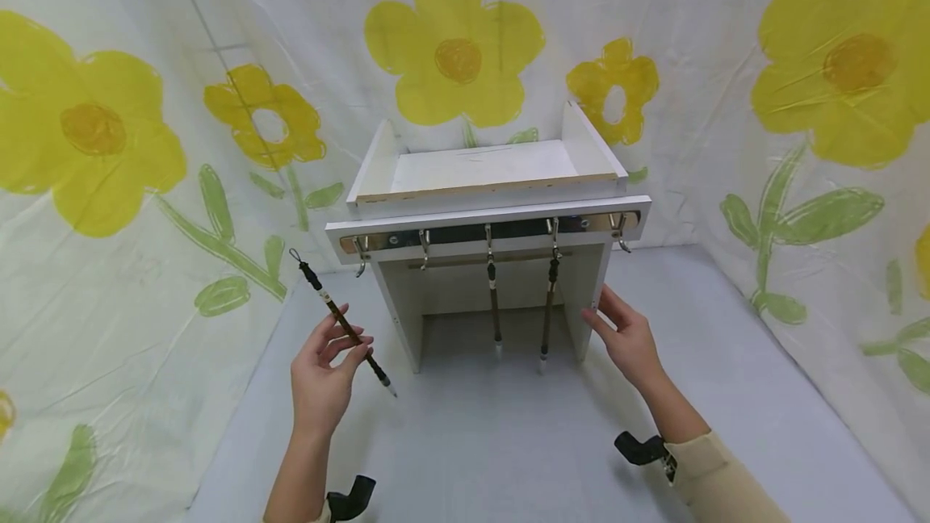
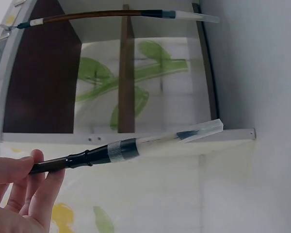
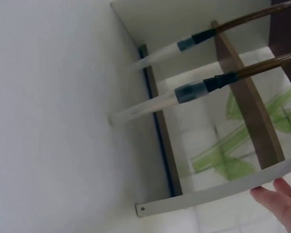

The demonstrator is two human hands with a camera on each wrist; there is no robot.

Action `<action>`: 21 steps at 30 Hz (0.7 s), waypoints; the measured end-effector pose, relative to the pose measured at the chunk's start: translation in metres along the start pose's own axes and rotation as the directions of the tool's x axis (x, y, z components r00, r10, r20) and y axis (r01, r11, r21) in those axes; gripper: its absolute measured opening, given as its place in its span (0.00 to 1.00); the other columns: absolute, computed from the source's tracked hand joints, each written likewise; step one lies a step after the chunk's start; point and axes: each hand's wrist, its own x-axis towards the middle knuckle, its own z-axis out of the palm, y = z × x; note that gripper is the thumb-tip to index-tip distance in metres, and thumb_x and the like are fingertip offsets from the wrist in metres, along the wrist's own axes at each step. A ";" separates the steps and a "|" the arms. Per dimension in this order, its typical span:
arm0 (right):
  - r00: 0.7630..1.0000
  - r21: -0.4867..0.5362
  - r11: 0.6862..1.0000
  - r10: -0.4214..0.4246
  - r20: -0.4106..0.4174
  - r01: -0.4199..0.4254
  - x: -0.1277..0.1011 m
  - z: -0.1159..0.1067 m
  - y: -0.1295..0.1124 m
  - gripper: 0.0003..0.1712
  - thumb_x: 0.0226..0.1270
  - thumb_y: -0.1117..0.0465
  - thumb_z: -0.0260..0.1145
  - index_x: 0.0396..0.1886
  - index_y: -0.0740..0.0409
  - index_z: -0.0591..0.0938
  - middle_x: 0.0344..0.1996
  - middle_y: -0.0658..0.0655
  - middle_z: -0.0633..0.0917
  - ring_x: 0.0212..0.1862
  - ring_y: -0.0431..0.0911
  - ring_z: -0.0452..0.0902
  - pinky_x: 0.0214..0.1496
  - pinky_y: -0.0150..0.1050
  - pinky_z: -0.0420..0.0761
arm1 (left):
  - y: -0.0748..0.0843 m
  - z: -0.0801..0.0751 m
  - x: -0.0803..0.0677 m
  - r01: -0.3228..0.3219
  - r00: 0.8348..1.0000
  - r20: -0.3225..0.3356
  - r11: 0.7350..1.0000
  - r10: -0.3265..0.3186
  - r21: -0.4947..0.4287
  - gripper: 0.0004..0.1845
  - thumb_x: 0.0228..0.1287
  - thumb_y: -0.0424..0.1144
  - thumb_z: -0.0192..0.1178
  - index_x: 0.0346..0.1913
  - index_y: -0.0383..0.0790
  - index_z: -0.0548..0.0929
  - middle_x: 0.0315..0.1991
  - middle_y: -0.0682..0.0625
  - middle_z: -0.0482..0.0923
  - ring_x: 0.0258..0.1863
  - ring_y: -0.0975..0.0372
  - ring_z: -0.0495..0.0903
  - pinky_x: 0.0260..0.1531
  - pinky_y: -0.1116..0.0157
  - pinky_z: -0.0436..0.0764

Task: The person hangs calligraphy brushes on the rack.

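My left hand [image 1: 323, 382] pinches a calligraphy brush [image 1: 337, 315] by its dark handle, left of a white wooden shelf [image 1: 487, 208]. The brush slants, its hanging loop up at the left and its clear-capped tip down at the right. In the left wrist view the brush's capped end [image 2: 199, 131] passes in front of the shelf's side panel. My right hand [image 1: 630, 339] touches the shelf's right side panel [image 1: 587, 297] with its fingertips. Two more brushes, one near the middle [image 1: 494, 301] and one to its right [image 1: 549, 305], hang by their loops from hooks.
A metal rail [image 1: 458, 237] with several hooks runs along the shelf's front; the outer hooks carry nothing. The shelf stands on a pale table [image 1: 479, 442]. Behind and beside it hangs a white cloth [image 1: 676, 63] with yellow flowers.
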 end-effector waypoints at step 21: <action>1.000 -0.029 1.000 -0.001 0.005 0.001 0.000 -0.001 0.003 0.37 0.74 0.53 0.66 0.79 0.47 0.64 0.74 0.55 0.70 0.72 0.55 0.69 0.63 0.26 0.75 | 0.020 0.023 -0.019 -0.113 0.963 0.238 0.991 0.129 -0.077 0.30 0.60 0.20 0.67 0.66 0.37 0.77 0.44 0.35 0.81 0.42 0.61 0.87 0.42 0.67 0.87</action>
